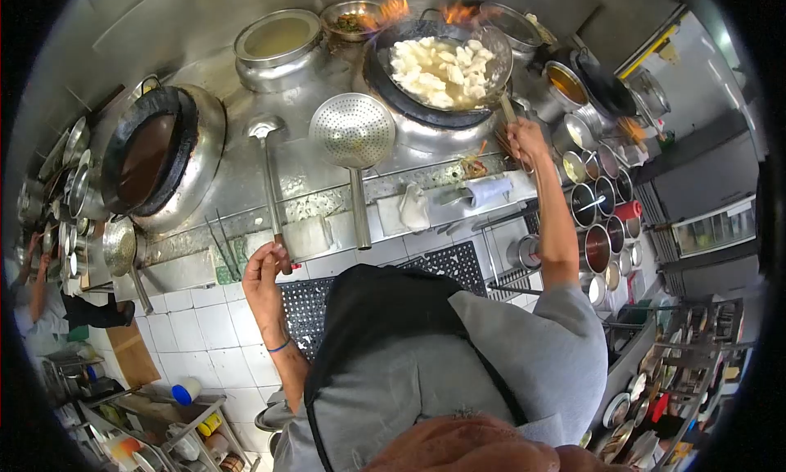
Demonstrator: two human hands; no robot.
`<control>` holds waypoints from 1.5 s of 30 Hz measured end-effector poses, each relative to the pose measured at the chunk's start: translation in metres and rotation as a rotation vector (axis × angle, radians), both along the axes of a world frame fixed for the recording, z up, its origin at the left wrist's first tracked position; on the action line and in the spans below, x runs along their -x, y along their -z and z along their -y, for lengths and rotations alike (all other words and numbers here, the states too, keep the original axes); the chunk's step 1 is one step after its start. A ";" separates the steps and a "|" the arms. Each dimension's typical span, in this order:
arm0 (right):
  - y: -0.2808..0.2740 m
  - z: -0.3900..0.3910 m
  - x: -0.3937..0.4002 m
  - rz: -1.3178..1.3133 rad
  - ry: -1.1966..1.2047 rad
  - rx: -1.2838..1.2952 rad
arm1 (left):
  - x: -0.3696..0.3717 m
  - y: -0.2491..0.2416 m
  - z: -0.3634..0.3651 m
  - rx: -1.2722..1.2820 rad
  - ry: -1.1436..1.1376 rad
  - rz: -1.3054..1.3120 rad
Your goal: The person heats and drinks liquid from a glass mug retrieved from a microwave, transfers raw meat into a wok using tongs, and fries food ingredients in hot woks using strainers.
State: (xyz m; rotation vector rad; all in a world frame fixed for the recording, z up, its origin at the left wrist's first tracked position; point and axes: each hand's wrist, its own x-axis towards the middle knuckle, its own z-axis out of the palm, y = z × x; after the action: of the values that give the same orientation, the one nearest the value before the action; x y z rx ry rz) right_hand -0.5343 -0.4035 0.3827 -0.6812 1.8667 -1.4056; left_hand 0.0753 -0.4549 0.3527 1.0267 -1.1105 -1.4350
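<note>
My right hand (527, 142) is wrapped round the handle of a large wire strainer (496, 67), which lies over the wok (385, 71) at the top. White pieces of food (442, 69) sit in it, and flames rise behind. My left hand (264, 274) is by the counter's front edge, fingers bent, at the wooden end of a long ladle (270, 169); whether it grips the handle is not clear. Between my hands a perforated skimmer (352, 132) rests on the steel counter, its handle over the front edge.
A second wok (151, 157) with dark liquid is at the left. A lidless pot (278, 42) of pale liquid stands at the back. Sauce containers (596, 247) line the right side. Folded cloths (307, 236) lie along the front ledge. Another person (49, 308) is at the far left.
</note>
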 end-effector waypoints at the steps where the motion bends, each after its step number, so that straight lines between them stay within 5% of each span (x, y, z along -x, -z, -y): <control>1: 0.000 0.004 -0.003 0.003 0.025 0.018 | -0.003 -0.002 0.000 0.004 -0.020 0.022; 10: -0.036 0.010 -0.002 -0.111 0.084 0.077 | -0.031 0.010 0.004 -0.033 -0.026 0.080; 15: -0.001 0.007 0.044 -0.382 0.076 -0.108 | -0.047 0.022 -0.004 -0.020 -0.065 0.254; 18: 0.012 0.005 0.046 -0.104 -0.036 -0.278 | -0.058 0.024 -0.015 -0.098 -0.111 0.181; 21: 0.019 -0.001 0.041 0.471 0.058 -0.098 | -0.066 0.027 -0.025 -0.118 -0.146 0.170; 25: 0.000 -0.003 0.054 0.684 -0.103 -0.096 | -0.073 0.027 -0.032 -0.126 -0.164 0.129; 28: 0.027 0.011 0.064 0.606 -0.225 -0.069 | -0.062 0.026 -0.028 -0.176 -0.181 0.084; 36: 0.072 0.004 0.073 1.102 -0.196 0.315 | -0.043 0.029 -0.034 -0.130 -0.095 0.104; 40: 0.081 -0.002 0.051 0.921 -0.163 0.390 | -0.042 0.030 -0.043 -0.172 -0.146 0.061; 45: 0.054 -0.008 0.016 0.360 -0.026 0.223 | -0.049 0.036 -0.046 -0.201 -0.187 0.060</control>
State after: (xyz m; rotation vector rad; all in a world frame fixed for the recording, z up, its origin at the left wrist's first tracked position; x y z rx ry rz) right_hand -0.5507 -0.3956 0.3284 -0.5139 1.4320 -1.6151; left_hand 0.1241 -0.4089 0.3169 1.2883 -0.8991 -1.3918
